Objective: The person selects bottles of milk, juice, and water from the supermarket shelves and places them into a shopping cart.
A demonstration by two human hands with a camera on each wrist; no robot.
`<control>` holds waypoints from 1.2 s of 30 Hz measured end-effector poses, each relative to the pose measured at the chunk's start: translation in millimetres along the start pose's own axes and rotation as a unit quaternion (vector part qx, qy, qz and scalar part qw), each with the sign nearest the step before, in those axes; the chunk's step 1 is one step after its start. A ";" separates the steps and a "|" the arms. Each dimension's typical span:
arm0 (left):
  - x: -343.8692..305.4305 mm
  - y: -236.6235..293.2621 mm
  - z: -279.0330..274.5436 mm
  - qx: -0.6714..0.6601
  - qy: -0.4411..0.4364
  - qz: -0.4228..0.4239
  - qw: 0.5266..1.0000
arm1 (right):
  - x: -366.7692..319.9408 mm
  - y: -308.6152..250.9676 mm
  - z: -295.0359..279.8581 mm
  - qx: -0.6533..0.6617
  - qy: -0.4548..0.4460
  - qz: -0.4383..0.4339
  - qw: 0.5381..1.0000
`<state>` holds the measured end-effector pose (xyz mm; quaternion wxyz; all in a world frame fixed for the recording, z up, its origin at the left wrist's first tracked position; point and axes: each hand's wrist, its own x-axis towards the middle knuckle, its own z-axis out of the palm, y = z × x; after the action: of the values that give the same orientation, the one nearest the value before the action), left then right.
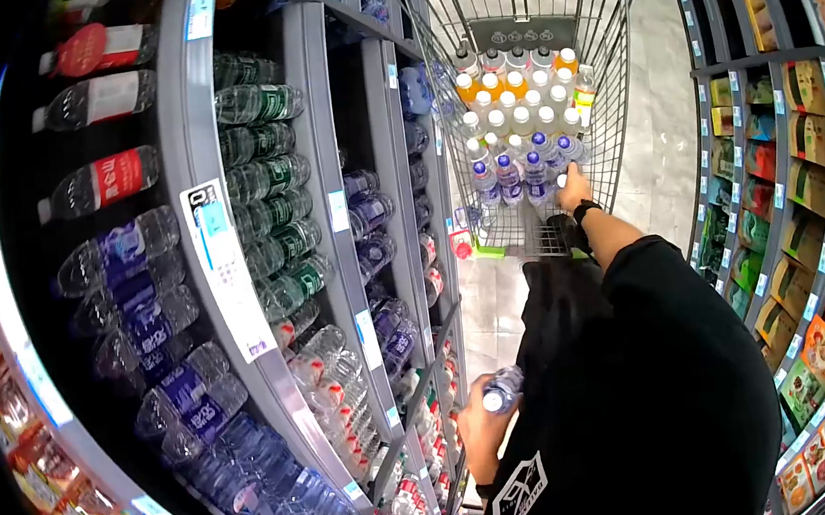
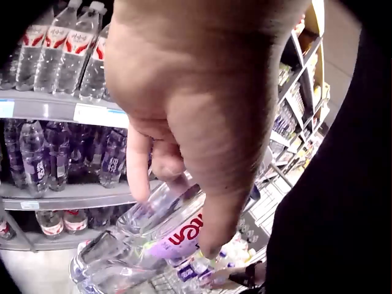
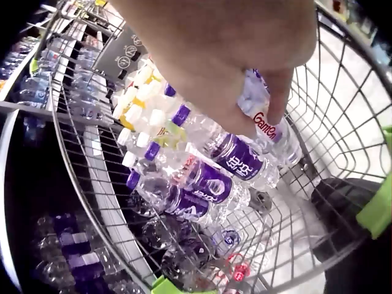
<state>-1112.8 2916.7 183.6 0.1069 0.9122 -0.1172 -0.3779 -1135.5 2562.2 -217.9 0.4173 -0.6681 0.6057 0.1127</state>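
Note:
Low at the person's left side, the left hand grips a clear bottle with its white cap facing up. In the left wrist view the fingers of the left hand curl round that bottle, whose purple label has red lettering. Inside the wire cart the right hand holds another bottle at the near right of the rows. The right wrist view shows the right hand round this bottle, beside upright purple-labelled bottles.
Tall shelves of bottled water run along the left. Packaged foods fill shelves on the right. In the cart, white-capped bottles and orange drinks stand behind the purple-labelled ones. Pale floor shows beside the cart.

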 end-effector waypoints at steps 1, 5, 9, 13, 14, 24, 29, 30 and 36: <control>1.6 -1.2 5.4 -0.005 -0.003 0.005 1.000 | 8.7 3.3 6.2 0.035 0.015 -0.007 0.999; 9.3 4.9 11.5 -0.040 -0.027 -0.013 0.999 | 20.0 9.7 25.9 0.223 0.119 -0.057 0.966; 23.7 13.2 10.6 -0.043 -0.020 -0.011 0.999 | -30.0 2.0 23.7 0.215 0.108 -0.063 0.969; 47.1 -10.7 36.1 -0.118 0.000 0.009 0.993 | -134.7 -19.9 6.3 0.168 -0.373 -0.236 0.881; 51.4 -14.5 41.6 -0.148 0.014 0.026 0.989 | -167.9 -33.1 -1.8 0.140 -0.433 -0.310 0.835; 97.5 19.9 48.8 -0.099 -0.030 0.046 0.994 | -252.0 -88.6 -84.5 0.010 -0.450 -0.503 0.738; 101.9 39.1 63.4 -0.100 -0.082 0.096 0.987 | -249.1 -67.4 -91.0 0.015 -0.384 -0.505 0.773; 103.6 38.1 70.8 -0.134 -0.076 0.136 0.979 | -246.0 -61.7 -93.5 0.000 -0.388 -0.503 0.772; 109.5 10.8 99.2 -0.201 -0.075 0.124 0.969 | -192.3 -6.5 -115.6 -0.034 -0.295 -0.502 0.812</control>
<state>-1109.8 2863.6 45.3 0.3251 0.8195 -0.1585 -0.4446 -1217.0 2619.0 -16.6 0.5515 -0.8277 0.0295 0.0998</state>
